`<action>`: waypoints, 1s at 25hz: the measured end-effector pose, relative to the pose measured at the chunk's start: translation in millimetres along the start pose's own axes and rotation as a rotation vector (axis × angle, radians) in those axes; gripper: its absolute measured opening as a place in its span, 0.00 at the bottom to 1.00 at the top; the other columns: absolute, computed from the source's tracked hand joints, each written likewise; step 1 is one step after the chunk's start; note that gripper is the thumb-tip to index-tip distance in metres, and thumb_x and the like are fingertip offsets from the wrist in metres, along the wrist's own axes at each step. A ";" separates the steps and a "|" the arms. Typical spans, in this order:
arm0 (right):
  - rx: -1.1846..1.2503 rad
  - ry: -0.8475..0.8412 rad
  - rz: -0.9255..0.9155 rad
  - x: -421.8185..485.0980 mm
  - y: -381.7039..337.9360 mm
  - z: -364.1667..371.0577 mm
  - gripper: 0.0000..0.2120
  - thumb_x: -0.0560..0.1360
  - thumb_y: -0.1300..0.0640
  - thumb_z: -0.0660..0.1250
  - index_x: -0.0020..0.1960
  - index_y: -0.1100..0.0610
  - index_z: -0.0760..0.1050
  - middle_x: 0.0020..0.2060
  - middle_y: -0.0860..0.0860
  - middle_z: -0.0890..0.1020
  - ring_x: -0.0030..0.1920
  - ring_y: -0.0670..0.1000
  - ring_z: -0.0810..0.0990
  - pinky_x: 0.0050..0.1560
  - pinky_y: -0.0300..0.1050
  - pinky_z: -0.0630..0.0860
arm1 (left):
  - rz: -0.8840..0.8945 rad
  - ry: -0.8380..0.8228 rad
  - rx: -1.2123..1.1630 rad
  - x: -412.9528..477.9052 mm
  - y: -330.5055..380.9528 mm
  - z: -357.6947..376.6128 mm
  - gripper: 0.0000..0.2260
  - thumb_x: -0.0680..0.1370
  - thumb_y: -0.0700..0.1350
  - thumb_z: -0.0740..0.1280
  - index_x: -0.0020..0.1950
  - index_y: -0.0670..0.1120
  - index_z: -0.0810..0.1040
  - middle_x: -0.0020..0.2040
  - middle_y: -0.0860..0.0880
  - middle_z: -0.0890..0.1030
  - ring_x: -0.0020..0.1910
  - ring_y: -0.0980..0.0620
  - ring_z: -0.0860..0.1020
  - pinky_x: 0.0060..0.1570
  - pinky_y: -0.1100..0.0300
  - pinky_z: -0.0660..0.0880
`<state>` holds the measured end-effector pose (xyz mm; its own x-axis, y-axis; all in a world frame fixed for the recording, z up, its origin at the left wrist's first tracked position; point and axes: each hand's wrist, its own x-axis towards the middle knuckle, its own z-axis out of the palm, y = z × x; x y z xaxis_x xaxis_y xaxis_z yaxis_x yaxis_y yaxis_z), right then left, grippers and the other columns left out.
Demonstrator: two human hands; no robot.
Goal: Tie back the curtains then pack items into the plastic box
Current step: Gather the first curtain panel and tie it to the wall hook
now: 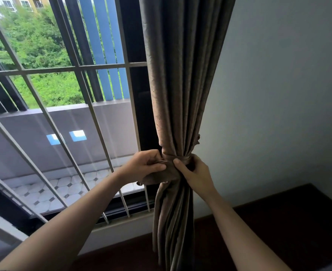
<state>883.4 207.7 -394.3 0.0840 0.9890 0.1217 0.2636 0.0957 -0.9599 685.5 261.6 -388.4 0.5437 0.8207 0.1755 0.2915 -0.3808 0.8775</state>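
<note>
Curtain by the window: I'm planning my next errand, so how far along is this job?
Done: the curtain is gathered into one bundle beside the window grille, with the tieback wrapped round its waist. In hand: the left hand and right hand both grip the tieback, apparently fastening it. Left: securing that tie, then all the packing; no plastic box or items show in this view.

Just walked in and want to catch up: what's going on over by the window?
A person is tying back the brown pleated fabric curtain, which is bunched beside the white wall at the edge of the barred window. A matching brown fabric tie-back band is wrapped round the curtain's middle. The left hand grips the band on the window side and the right hand pinches it on the wall side, so neither has let go yet.
</note>
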 end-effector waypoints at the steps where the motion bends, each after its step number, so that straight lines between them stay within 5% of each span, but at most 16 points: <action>1: 0.000 0.012 -0.001 -2.6 0.3 -0.1 0.21 0.71 0.48 0.70 0.60 0.57 0.74 0.45 0.40 0.80 0.45 0.37 0.79 0.42 0.23 0.72 | 0.005 0.020 0.002 0.1 -0.6 3.0 0.09 0.71 0.52 0.71 0.35 0.53 0.72 0.32 0.52 0.75 0.33 0.53 0.71 0.33 0.58 0.68; 5: 0.007 0.061 0.031 -13.3 -4.5 -9.4 0.34 0.66 0.42 0.72 0.65 0.50 0.61 0.46 0.44 0.81 0.46 0.41 0.81 0.45 0.32 0.77 | -0.029 0.108 -0.136 9.5 -3.2 22.2 0.08 0.73 0.40 0.72 0.38 0.50 0.75 0.33 0.56 0.78 0.34 0.60 0.75 0.35 0.67 0.72; 8: -0.114 0.101 0.048 -9.6 -13.3 -26.1 0.36 0.59 0.38 0.75 0.62 0.45 0.65 0.45 0.41 0.80 0.46 0.42 0.80 0.47 0.36 0.77 | -0.032 0.077 -0.193 18.7 0.6 34.9 0.03 0.71 0.49 0.73 0.41 0.55 0.80 0.39 0.51 0.81 0.41 0.56 0.78 0.45 0.60 0.75; 11: -0.207 0.203 0.037 -6.5 -17.3 -35.6 0.27 0.63 0.42 0.76 0.59 0.47 0.72 0.44 0.40 0.80 0.50 0.47 0.80 0.46 0.33 0.72 | 0.015 0.043 -0.005 29.5 0.0 38.2 0.03 0.72 0.52 0.70 0.45 0.56 0.81 0.40 0.54 0.83 0.42 0.59 0.79 0.48 0.58 0.76; 14: -0.359 0.421 0.009 -3.3 -17.1 -39.3 0.24 0.68 0.45 0.73 0.58 0.57 0.76 0.49 0.55 0.84 0.53 0.58 0.80 0.48 0.41 0.71 | 0.039 0.024 0.341 40.3 7.7 33.6 0.07 0.77 0.50 0.67 0.49 0.48 0.79 0.33 0.60 0.77 0.34 0.65 0.76 0.39 0.69 0.70; 17: -0.404 0.547 -0.004 4.2 -11.1 -55.3 0.24 0.69 0.45 0.72 0.57 0.60 0.76 0.49 0.59 0.84 0.52 0.62 0.80 0.50 0.45 0.73 | 0.028 -0.081 0.409 49.4 15.1 28.8 0.08 0.75 0.52 0.69 0.50 0.50 0.78 0.36 0.59 0.78 0.34 0.64 0.76 0.37 0.72 0.71; 21: -0.382 0.605 0.016 21.0 -9.2 -86.4 0.23 0.70 0.46 0.71 0.57 0.61 0.76 0.50 0.58 0.83 0.52 0.61 0.80 0.49 0.40 0.69 | -0.057 -0.083 0.144 63.8 -0.6 14.0 0.05 0.76 0.46 0.69 0.46 0.57 0.77 0.40 0.58 0.81 0.40 0.60 0.79 0.41 0.66 0.73; 25: -0.395 0.649 0.038 36.1 -8.6 -97.7 0.23 0.70 0.46 0.71 0.56 0.62 0.76 0.49 0.59 0.83 0.50 0.61 0.80 0.49 0.41 0.70 | -0.194 0.092 0.023 78.7 -10.6 33.5 0.06 0.77 0.42 0.66 0.52 0.51 0.77 0.45 0.50 0.80 0.38 0.53 0.81 0.38 0.62 0.79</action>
<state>978.0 231.6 -356.9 0.6161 0.7145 0.3315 0.5632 -0.1054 -0.8196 751.6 316.0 -398.8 0.4015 0.9147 0.0454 0.4021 -0.2206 0.8886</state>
